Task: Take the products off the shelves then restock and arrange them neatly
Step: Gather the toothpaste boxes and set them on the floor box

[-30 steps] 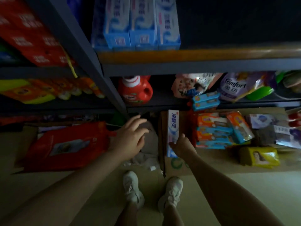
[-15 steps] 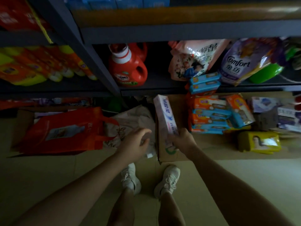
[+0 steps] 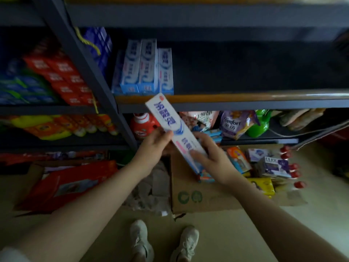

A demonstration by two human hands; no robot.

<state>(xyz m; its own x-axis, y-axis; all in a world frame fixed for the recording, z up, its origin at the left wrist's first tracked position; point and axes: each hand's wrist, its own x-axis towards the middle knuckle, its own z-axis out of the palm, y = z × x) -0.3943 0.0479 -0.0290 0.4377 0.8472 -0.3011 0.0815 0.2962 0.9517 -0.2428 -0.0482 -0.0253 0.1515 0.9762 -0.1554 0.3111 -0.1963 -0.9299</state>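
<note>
While both hands grip long white cardboard toothpaste box (image 3: 174,130) mid-frame — left hand (image 3: 154,143), right hand (image 3: 211,157) — matching boxes (image 3: 147,69) stand upright on shelf (image 3: 226,98).

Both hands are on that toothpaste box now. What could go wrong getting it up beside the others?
The toothpaste box is tilted in the left hand and right hand; it may catch the shelf edge. Pushed in carelessly, it might topple the standing boxes. Dim, blurred view makes alignment hard to judge.

dim light | dark metal shelving (image 3: 90,72) | floor (image 3: 283,233) perhaps pale tile
</note>
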